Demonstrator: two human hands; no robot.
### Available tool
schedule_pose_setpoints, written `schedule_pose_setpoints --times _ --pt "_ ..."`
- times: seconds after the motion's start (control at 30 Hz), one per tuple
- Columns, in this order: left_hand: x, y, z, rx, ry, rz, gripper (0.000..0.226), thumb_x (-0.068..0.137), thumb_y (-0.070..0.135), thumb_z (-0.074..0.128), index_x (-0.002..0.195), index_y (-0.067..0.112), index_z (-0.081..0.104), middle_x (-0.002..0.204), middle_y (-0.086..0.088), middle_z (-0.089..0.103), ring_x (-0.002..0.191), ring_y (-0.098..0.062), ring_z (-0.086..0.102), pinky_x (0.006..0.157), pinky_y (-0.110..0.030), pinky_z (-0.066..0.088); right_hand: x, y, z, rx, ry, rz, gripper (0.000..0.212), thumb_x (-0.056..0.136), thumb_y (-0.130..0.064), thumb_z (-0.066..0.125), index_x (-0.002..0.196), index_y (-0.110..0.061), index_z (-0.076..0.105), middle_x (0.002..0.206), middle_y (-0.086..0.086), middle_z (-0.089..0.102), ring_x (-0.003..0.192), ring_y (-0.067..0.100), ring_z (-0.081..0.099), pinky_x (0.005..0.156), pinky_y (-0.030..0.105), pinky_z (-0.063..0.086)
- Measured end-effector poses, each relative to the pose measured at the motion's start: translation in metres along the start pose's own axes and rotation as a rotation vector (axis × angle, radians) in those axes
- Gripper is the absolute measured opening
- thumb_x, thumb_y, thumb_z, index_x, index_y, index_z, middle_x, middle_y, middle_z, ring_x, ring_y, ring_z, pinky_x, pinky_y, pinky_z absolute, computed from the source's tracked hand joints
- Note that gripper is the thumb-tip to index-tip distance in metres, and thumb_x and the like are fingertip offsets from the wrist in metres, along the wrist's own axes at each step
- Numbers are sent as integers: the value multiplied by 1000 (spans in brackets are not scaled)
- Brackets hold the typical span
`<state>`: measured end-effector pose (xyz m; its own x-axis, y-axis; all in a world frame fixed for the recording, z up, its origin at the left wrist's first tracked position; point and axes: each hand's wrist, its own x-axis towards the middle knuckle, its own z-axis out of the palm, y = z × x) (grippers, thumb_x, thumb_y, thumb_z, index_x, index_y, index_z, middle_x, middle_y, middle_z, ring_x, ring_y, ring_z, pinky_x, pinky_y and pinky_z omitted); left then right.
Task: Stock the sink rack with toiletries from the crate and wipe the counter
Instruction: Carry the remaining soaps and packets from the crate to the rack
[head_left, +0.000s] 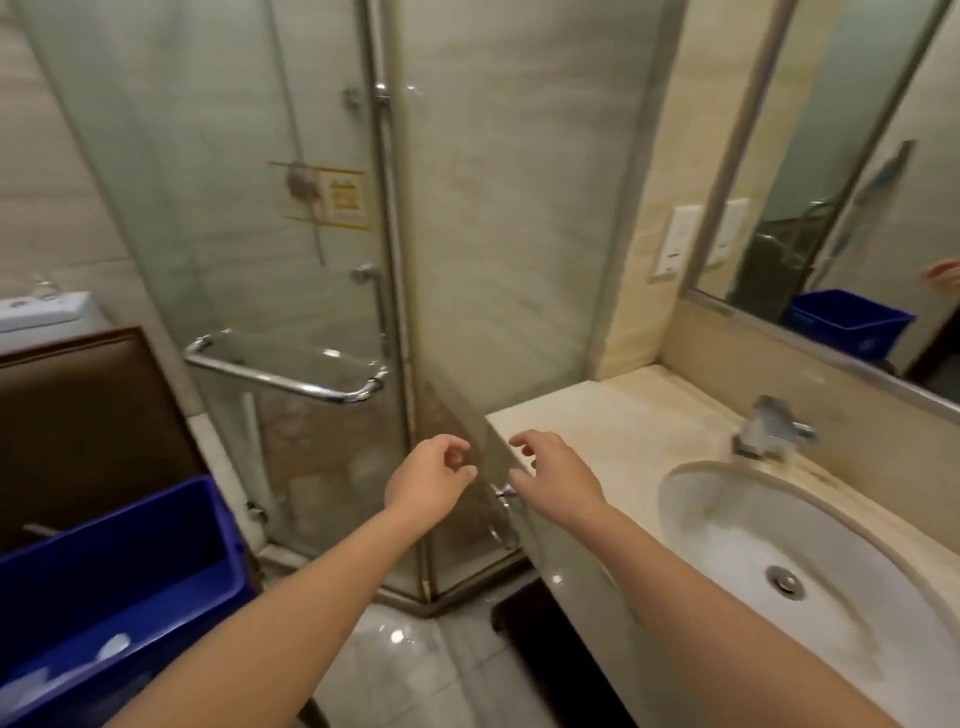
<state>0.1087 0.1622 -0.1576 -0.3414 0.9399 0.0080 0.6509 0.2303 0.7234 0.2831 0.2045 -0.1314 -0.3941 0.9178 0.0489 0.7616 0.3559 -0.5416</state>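
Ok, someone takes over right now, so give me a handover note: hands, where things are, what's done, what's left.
Left hand: holds nothing, fingers loosely curled, out before the shower door.
Right hand: holds nothing, by the counter corner.
Blue crate: low on the left, with pale items inside, blurred.
Sink: to the right. No rack or cloth in view.
Done: nothing that shows.
Left: stocking and wiping.

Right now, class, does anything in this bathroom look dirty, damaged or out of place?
Brownish streaks mark the counter beside the faucet and along the rim of the sink, so that patch looks unwiped. Nothing looks spilled, broken or askew.
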Motion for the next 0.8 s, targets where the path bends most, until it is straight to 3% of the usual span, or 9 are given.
schedule_pose_setpoints --times 0.5,0.63,0.8 --pt "-77 -181 -149 -56 257 -360 31 88 38 66 117 35 57 107 16 58 90 -1 58 84 -35 55 27 -194 148 -57 -327 -389 43 87 -31 60 130 -28 53 127 -3 54 116 15 55 96 36 47" --pt "-87 -216 -176 -57 324 -444 31 89 37 65 119 34 56 108 16 56 92 -3 57 81 -34 55 39 -238 182 -46 -398 -485 42 89 -29 60 131 -27 53 126 -4 54 112 13 56 89 30 49" --pt "-81 -261 -209 -45 400 -526 33 89 37 64 121 34 55 110 16 57 92 -3 57 81 -34 55 64 -286 230 -36 -487 -592 42 89 -32 60 131 -28 52 129 -6 54 112 11 56 89 34 53"
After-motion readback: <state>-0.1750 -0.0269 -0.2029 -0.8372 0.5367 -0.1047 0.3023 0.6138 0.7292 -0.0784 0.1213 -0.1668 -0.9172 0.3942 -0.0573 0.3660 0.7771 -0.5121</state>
